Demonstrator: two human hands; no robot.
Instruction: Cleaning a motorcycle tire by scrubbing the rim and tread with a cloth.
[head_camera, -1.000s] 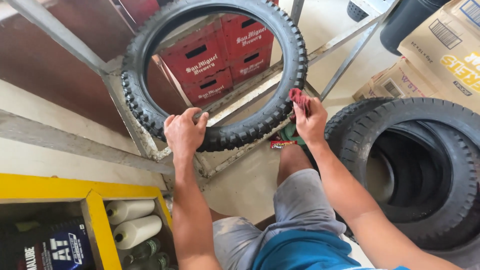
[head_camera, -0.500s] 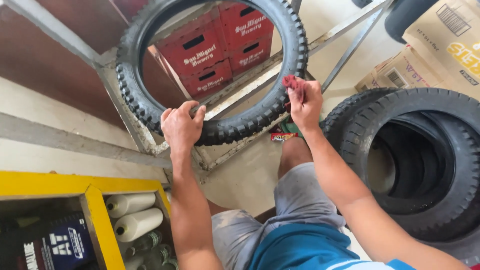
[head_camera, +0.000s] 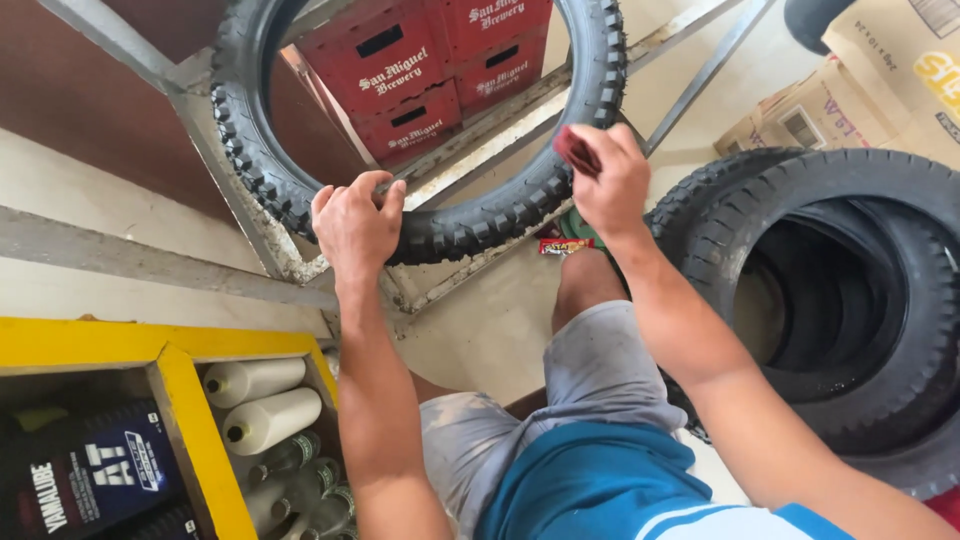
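A knobby black tyre (head_camera: 470, 215) stands upright in front of me, leaning on a metal frame. My left hand (head_camera: 355, 225) grips its lower tread, fingers curled over the inner rim. My right hand (head_camera: 608, 180) is closed on a small dark red cloth (head_camera: 576, 150) and presses it against the tyre's right side. My knee in grey shorts is just below.
Several black tyres (head_camera: 840, 300) are stacked at the right. Red plastic crates (head_camera: 430, 60) stand behind the tyre. A yellow-framed case (head_camera: 190, 420) at lower left holds white bottles and dark cans. Cardboard boxes (head_camera: 890, 80) sit at upper right. A small wrapper (head_camera: 565, 245) lies on the floor.
My right hand with the red cloth has slid a little up along the tyre's right side. My left hand keeps its grip on the lower tread.
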